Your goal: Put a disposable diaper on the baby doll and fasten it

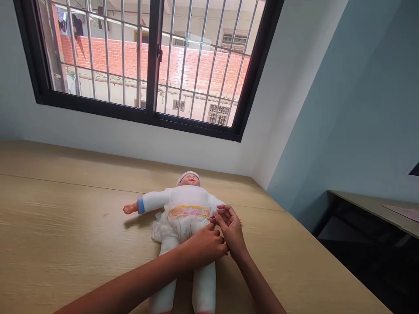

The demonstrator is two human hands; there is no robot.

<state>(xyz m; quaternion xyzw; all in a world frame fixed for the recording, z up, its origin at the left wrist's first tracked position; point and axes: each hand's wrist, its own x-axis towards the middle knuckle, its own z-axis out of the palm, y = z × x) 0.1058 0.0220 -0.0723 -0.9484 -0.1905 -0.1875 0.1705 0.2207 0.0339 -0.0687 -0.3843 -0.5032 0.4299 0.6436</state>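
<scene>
A baby doll lies on its back on the wooden table, its head towards the window. It wears a white long-sleeved top, white leggings and a light cap. Around its hips is a white disposable diaper with a yellow and pink printed band across the front; loose, ruffled material bunches out at the left hip. My left hand reaches across the doll's legs, fingers curled on the diaper's right edge. Beside it, my right hand pinches that same edge between thumb and fingers. The exact bit gripped is partly hidden.
The pale wooden table runs up to the wall beneath a barred window with a black frame. Its right edge slants down to the right. Beyond that edge stands a second, dark-sided table against the blue-grey wall.
</scene>
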